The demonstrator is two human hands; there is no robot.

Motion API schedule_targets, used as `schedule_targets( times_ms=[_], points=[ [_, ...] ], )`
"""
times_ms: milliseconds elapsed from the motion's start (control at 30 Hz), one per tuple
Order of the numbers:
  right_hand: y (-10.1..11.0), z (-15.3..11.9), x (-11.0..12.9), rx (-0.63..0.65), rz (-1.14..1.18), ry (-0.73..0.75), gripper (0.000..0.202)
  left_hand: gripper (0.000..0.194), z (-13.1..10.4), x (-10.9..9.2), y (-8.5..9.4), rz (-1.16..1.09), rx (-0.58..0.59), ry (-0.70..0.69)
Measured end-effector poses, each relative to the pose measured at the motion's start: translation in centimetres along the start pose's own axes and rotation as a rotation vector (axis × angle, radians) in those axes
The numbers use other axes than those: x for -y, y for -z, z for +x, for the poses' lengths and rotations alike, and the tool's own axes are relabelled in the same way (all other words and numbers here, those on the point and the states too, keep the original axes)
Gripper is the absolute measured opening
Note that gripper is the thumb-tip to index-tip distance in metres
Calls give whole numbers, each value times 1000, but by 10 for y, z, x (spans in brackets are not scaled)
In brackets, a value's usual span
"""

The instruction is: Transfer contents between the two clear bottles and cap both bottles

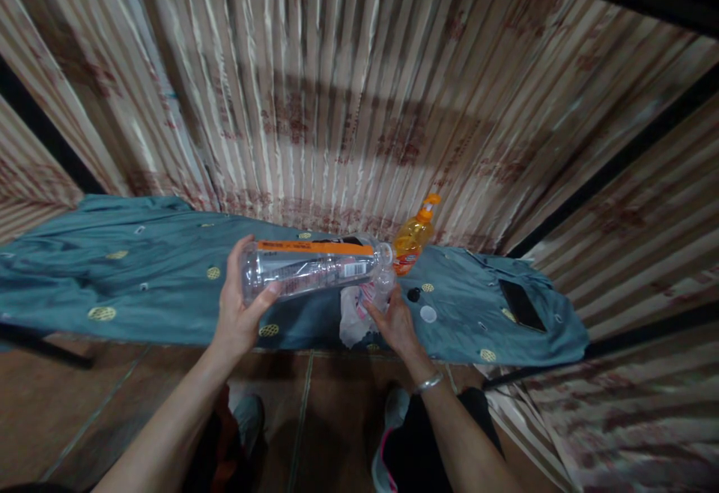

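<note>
My left hand (pixel 239 309) is wrapped round the base end of a large clear plastic bottle (pixel 314 268) with an orange-and-black label. The bottle lies almost level in the air, its uncapped-looking mouth pointing right. Under that mouth, my right hand (pixel 396 321) grips a small clear plastic bottle (pixel 383 281), partly hidden by the fingers. The two bottles' necks are close together; whether they touch I cannot tell. A crumpled whitish plastic piece (pixel 353 321) with pink print shows beside my right fingers. Just behind stands an orange pump bottle (pixel 413 242) of yellow-orange liquid.
A teal patterned cloth (pixel 168 283) covers the narrow table. A dark phone (pixel 522 304) lies at its right end. Near my right hand are a small black cap (pixel 414 294) and a pale round spot (pixel 428 314). A striped curtain (pixel 337 103) hangs behind, with dark frame bars at both sides.
</note>
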State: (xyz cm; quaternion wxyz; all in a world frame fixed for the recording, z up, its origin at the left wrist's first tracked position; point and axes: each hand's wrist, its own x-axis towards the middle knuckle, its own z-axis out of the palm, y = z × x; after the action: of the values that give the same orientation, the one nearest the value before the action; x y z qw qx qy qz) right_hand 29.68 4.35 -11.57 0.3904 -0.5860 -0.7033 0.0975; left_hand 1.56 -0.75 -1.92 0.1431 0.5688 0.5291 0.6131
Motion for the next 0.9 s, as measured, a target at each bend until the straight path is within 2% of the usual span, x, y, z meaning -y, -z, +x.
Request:
schedule_targets(
  times_ms=[167, 633, 900],
  points=[
    [2, 0, 1, 19, 69, 11, 64, 76, 1, 0, 0, 0, 4, 1],
    [7, 2, 8, 60, 79, -28, 63, 81, 2, -2, -1, -14, -11, 15],
    [0, 0, 1, 24, 49, -58, 67, 84, 1, -3, -1, -33, -29, 21]
  ],
)
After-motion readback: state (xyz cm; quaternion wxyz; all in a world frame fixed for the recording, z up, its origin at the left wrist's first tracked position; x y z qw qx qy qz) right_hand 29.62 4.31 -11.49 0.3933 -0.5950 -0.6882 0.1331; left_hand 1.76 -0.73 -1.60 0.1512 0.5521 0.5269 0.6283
